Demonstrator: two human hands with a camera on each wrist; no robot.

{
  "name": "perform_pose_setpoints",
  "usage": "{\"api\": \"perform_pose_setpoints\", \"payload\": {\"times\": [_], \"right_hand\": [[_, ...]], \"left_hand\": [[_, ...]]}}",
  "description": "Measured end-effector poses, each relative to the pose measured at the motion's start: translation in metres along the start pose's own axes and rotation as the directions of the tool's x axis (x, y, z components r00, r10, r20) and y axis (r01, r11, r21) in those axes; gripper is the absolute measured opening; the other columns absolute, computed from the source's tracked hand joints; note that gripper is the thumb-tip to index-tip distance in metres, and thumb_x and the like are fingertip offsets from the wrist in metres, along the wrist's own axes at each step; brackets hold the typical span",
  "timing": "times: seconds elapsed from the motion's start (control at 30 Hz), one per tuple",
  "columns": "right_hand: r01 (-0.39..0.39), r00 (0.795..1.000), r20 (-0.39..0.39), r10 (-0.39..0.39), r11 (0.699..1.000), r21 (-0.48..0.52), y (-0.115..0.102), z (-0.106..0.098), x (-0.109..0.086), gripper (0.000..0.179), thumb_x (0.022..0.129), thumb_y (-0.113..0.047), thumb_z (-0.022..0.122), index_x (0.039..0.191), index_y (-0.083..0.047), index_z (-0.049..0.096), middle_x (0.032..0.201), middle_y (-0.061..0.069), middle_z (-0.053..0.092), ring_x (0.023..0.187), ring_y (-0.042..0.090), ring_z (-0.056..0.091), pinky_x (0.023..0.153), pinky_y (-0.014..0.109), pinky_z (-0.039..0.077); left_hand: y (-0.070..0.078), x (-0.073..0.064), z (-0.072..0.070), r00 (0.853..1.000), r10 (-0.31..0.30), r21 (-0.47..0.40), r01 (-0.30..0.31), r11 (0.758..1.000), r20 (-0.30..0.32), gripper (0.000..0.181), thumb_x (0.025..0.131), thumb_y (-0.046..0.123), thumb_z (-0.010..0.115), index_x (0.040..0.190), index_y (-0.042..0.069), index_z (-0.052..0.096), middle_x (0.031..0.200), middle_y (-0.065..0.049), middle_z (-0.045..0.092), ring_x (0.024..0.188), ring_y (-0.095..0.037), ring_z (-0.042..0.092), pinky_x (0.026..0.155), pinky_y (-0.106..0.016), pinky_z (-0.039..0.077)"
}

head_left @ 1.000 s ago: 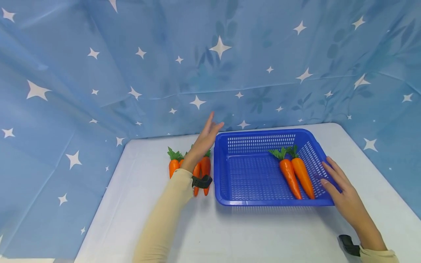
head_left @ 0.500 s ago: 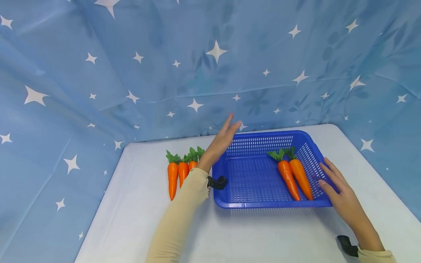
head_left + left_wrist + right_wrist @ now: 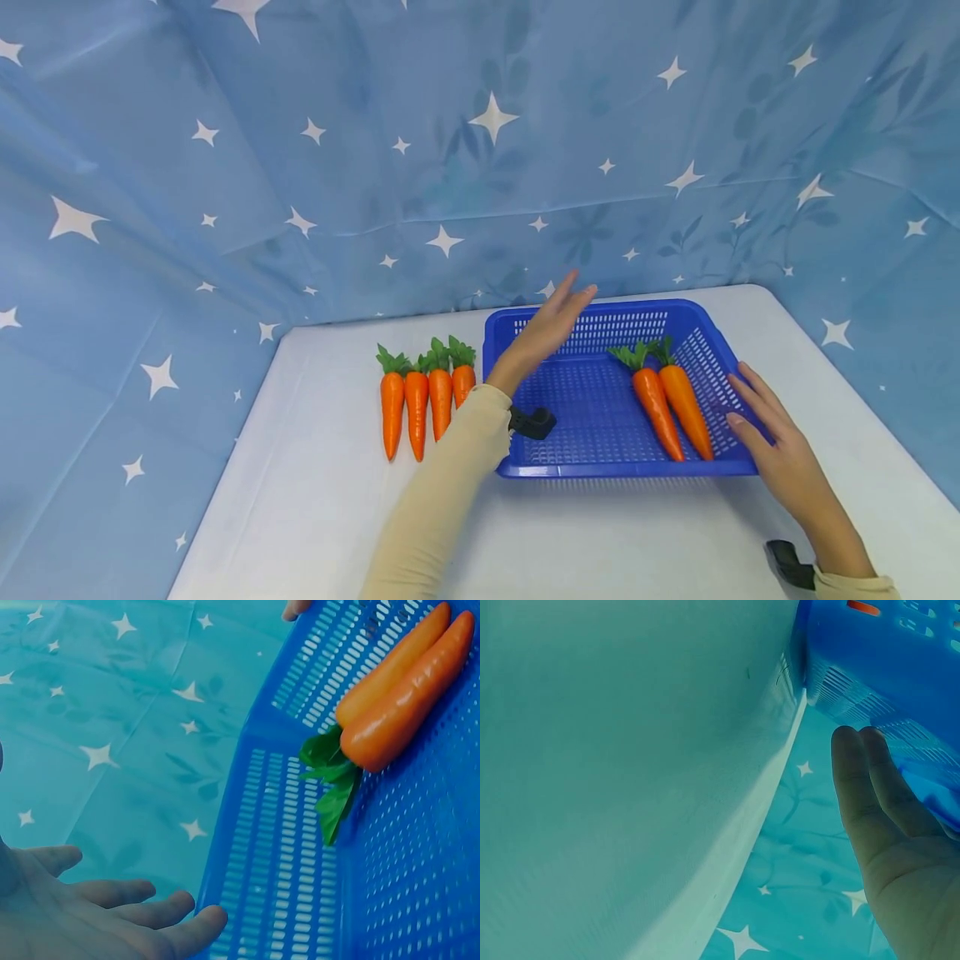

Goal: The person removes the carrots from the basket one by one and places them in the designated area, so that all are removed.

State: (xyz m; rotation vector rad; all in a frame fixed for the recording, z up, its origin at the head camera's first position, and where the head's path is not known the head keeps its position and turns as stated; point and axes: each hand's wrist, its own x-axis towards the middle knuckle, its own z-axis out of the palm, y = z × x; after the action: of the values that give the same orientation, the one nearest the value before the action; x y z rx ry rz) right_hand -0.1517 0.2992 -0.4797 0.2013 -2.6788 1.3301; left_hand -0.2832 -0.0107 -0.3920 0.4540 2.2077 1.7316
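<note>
My left hand [image 3: 546, 332] hovers over the back left part of a blue plastic basket [image 3: 630, 470], palm turned to the side and fingers spread. It holds nothing; the left wrist view shows its extended fingers [image 3: 124, 892] near the basket's rim. Two carrots with green tops, one redder [image 3: 657, 412] and one lighter orange [image 3: 687, 410], lie side by side in the basket's right part. At the right rim rests my right hand [image 3: 783, 450], thumb on the inner side. From the right wrist, two straight fingers [image 3: 859, 776] show beside the outer wall.
Several more carrots [image 3: 416, 408] lie in a row on the white tabletop [image 3: 315, 483], left of the basket, partly behind my left sleeve. A blue star-patterned cloth [image 3: 360, 158] hangs behind the table and down both sides.
My left hand has moved right, from above the row of carrots to over the basket, uncovering more of the row. My right hand has stayed at the rim. The view has shifted slightly.
</note>
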Motion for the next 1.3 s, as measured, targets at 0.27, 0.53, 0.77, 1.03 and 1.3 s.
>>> {"api": "perform_pose_setpoints", "payload": {"times": [0.27, 0.53, 0.77, 1.03, 1.3], "right_hand": [[0.016, 1.000, -0.001, -0.016, 1.000, 0.016, 0.000, 0.001, 0.000, 0.057, 0.104, -0.024, 0.044, 0.157, -0.021, 0.022, 0.165, -0.006, 0.003, 0.150, 0.027, -0.003, 0.103, 0.077, 0.003], [0.023, 1.000, -0.007, -0.022, 0.999, 0.026, 0.000, 0.002, 0.001, 0.056, 0.104, -0.024, 0.044, 0.156, -0.020, 0.024, 0.164, -0.008, 0.004, 0.150, 0.021, -0.002, 0.104, 0.076, 0.003], [0.023, 1.000, -0.012, -0.023, 0.999, 0.035, -0.001, 0.002, 0.000, 0.056, 0.104, -0.024, 0.044, 0.156, -0.019, 0.024, 0.164, -0.008, 0.005, 0.150, 0.021, -0.002, 0.105, 0.076, 0.002], [0.020, 1.000, -0.007, -0.020, 0.999, 0.033, -0.001, 0.001, 0.000, 0.057, 0.104, -0.024, 0.045, 0.156, -0.021, 0.023, 0.164, -0.008, 0.005, 0.150, 0.023, -0.001, 0.104, 0.077, 0.005], [0.007, 1.000, -0.006, -0.007, 1.000, 0.024, -0.002, 0.000, -0.001, 0.057, 0.104, -0.025, 0.045, 0.157, -0.023, 0.023, 0.164, -0.007, 0.005, 0.150, 0.026, -0.001, 0.103, 0.077, 0.006]], "left_hand": [[0.000, 0.009, 0.021, 0.998, -0.031, 0.019, 0.030, 0.999, 0.055, 0.071, 0.089, 0.075, 0.037, 0.150, 0.053, 0.009, 0.158, 0.018, 0.023, 0.146, -0.016, 0.025, 0.114, -0.059, 0.023], [-0.002, 0.015, 0.033, 0.995, -0.065, 0.028, 0.063, 0.998, 0.071, 0.071, 0.089, 0.077, 0.036, 0.150, 0.053, 0.011, 0.159, 0.019, 0.019, 0.147, -0.018, 0.024, 0.113, -0.061, 0.023], [-0.004, 0.023, 0.046, 0.992, -0.105, 0.024, 0.104, 0.994, 0.063, 0.075, 0.089, 0.076, 0.037, 0.153, 0.047, 0.013, 0.160, 0.018, 0.018, 0.146, -0.020, 0.026, 0.112, -0.059, 0.027], [-0.009, 0.030, 0.061, 0.986, -0.161, 0.011, 0.161, 0.987, 0.037, 0.072, 0.087, 0.077, 0.039, 0.151, 0.050, 0.018, 0.158, 0.016, 0.025, 0.143, -0.021, 0.033, 0.109, -0.060, 0.032], [-0.015, 0.033, 0.076, 0.973, -0.228, 0.004, 0.228, 0.974, 0.038, 0.073, 0.086, 0.078, 0.042, 0.150, 0.050, 0.023, 0.156, 0.016, 0.029, 0.137, -0.024, 0.041, 0.104, -0.060, 0.038]]}}
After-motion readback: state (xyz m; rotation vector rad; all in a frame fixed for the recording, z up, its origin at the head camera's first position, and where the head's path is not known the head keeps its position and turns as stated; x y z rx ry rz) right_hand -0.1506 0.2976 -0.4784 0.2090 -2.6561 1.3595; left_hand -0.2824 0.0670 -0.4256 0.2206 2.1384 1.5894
